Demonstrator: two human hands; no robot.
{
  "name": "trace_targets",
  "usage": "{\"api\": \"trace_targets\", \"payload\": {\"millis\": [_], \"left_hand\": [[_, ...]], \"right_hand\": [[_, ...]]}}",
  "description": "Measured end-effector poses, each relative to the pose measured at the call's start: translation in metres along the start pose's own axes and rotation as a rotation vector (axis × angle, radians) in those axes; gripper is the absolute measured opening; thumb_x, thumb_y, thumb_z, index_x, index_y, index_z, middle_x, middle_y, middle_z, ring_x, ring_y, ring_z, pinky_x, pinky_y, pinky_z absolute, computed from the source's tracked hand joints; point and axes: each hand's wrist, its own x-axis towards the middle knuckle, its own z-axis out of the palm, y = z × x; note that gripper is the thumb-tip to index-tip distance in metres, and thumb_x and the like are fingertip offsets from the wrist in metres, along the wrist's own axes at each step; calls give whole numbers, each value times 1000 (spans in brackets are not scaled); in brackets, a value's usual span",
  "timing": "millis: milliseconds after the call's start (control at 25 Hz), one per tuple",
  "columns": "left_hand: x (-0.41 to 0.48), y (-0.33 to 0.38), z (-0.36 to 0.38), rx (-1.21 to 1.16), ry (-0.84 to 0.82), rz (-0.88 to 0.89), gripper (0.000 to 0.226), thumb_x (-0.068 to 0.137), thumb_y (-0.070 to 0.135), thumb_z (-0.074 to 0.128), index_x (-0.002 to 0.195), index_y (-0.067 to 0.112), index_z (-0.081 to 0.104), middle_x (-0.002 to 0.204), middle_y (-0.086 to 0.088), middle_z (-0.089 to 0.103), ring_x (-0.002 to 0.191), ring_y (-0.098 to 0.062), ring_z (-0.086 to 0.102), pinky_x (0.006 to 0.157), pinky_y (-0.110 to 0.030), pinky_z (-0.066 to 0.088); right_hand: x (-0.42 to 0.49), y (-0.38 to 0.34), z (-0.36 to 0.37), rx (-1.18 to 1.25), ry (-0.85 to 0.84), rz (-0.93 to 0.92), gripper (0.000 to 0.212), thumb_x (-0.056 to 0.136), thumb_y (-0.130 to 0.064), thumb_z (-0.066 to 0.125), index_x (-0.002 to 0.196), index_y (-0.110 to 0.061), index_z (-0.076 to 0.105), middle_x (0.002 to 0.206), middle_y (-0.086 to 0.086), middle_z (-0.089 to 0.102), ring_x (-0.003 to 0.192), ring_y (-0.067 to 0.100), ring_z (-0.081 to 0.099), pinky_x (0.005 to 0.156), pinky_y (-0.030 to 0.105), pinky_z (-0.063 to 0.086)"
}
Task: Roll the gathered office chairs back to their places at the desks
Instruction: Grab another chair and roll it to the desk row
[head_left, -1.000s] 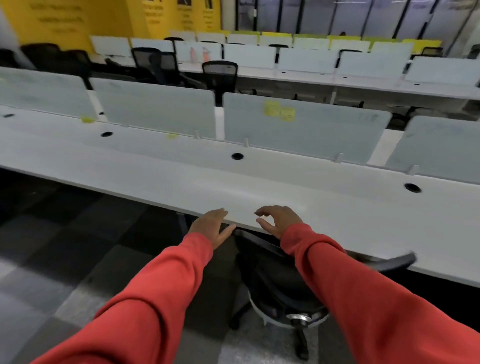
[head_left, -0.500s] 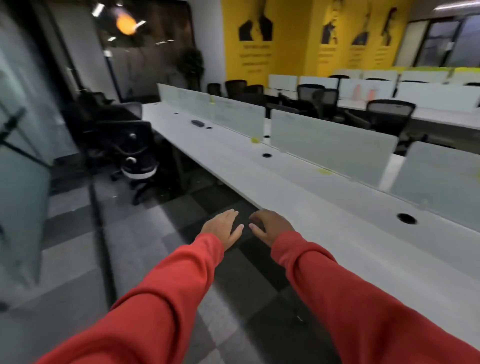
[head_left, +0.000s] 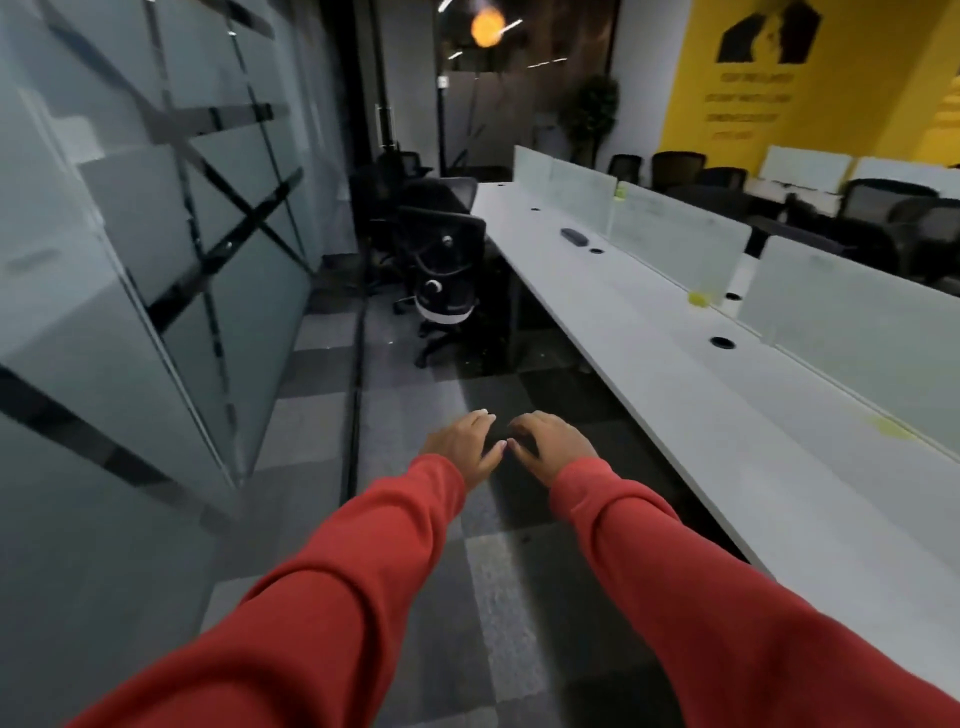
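Observation:
A cluster of black office chairs (head_left: 441, 260) stands gathered at the far end of the aisle, beside the head of the long white desk (head_left: 727, 405). The nearest one shows its backrest and white-trimmed base. My left hand (head_left: 462, 447) and my right hand (head_left: 550, 449) are stretched out side by side over the carpet in the middle of the view, red sleeves behind them. Both hold nothing; the fingers are loosely bent, thumbs nearly touching. The chairs are several steps ahead of my hands.
A frosted glass wall (head_left: 156, 260) runs along the left. The desk with frosted dividers (head_left: 675, 239) runs along the right, a small dark object (head_left: 574, 236) lying on it. More chairs (head_left: 883, 218) stand beyond the dividers. The carpeted aisle (head_left: 395, 395) runs between wall and desk.
The view has swung left, from facing the desk with a chair tucked under it to looking down the aisle. My hands have left that chair and now hover, holding nothing.

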Motion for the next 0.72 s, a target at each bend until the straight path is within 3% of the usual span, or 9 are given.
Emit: {"api": "trace_targets", "payload": {"millis": [280, 440, 720], "left_hand": [[35, -16, -7, 32, 20, -98, 57, 97, 45, 45, 143, 12, 42, 149, -7, 42, 134, -22, 42, 109, -36, 36], [61, -8, -10, 51, 53, -146, 73, 89, 60, 24, 139, 11, 46, 141, -8, 51, 124, -27, 53, 100, -40, 44], [115, -16, -10, 65, 147, -145, 55, 98, 45, 42, 143, 12, 43, 145, -5, 48, 132, -20, 45, 106, -35, 39]], "right_hand": [[56, 11, 2, -9, -36, -123, 34, 95, -40, 54, 121, -20, 60, 115, -1, 62, 110, 19, 57, 94, 35, 45], [77, 29, -7, -41, -35, -157, 34, 95, -39, 51, 123, -21, 60, 118, -1, 62, 112, 19, 56, 95, 34, 44], [127, 60, -9, -72, 23, -151, 35, 96, -42, 48, 122, -22, 61, 116, -3, 63, 109, 18, 58, 94, 35, 44]]}}
